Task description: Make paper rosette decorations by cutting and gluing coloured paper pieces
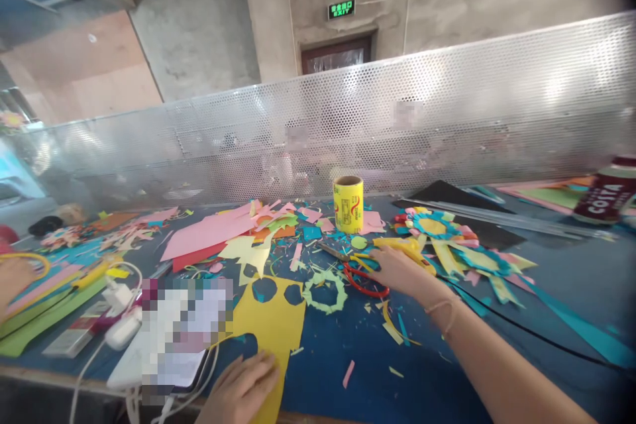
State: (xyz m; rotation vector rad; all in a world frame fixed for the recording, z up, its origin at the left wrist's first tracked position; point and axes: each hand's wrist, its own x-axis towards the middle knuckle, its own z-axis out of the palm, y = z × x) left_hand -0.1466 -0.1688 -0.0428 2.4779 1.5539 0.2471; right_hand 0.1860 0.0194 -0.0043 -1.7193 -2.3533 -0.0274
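My left hand (241, 389) lies with its fingers across a yellow paper sheet (278, 324) at the table's front edge; the sheet has round holes cut out. Farther right, my right hand (397, 269) is at the handles of red-and-yellow scissors (365, 281), whose blades point away to the left. Its fingertips look closed on the upper handle, though partly hidden. Just behind that hand sits a yellow glue gun (405, 246) with a black cord. Between the sheet and the scissors lies a pale green pleated paper ring (325, 291).
A yellow tape roll (348, 205) stands near the perforated metal screen (318, 132). Pink paper (213, 232) and scraps spread behind. Paper rosettes (432, 224) and clear glue sticks (501, 215) lie right, near a COSTA bottle (605, 192). A phone (189, 344) and cables are left. Another person's hand (14, 281) is far left.
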